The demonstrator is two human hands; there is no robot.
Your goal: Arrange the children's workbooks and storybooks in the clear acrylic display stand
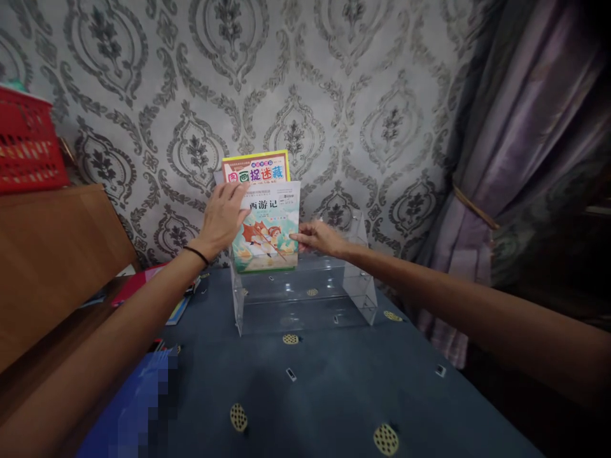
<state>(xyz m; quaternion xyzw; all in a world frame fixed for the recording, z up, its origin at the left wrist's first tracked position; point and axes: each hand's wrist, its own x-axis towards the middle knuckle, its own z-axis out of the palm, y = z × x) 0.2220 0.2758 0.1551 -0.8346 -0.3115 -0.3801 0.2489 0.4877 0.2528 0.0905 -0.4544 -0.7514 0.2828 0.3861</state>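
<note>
A picture book (267, 235) with an orange-caped figure on its pale green cover stands upright between my hands. My left hand (223, 213) is closed over its upper left edge. My right hand (321, 238) pinches its right edge, thumb on the cover. Behind it rises a second book (256, 166) with a yellow border and colourful characters, its lower part hidden. Both books are at the left end of a clear acrylic tiered rack (305, 289). Whether the front book's bottom edge rests on a tier, I cannot tell.
The rack stands on a dark blue tablecloth (334, 381) with pineapple prints, against a patterned wall. At left are a wooden box (62, 254), a red basket (28, 140), a pink item (138, 285) and a blue item (128, 401). A purple curtain (515, 140) hangs at right.
</note>
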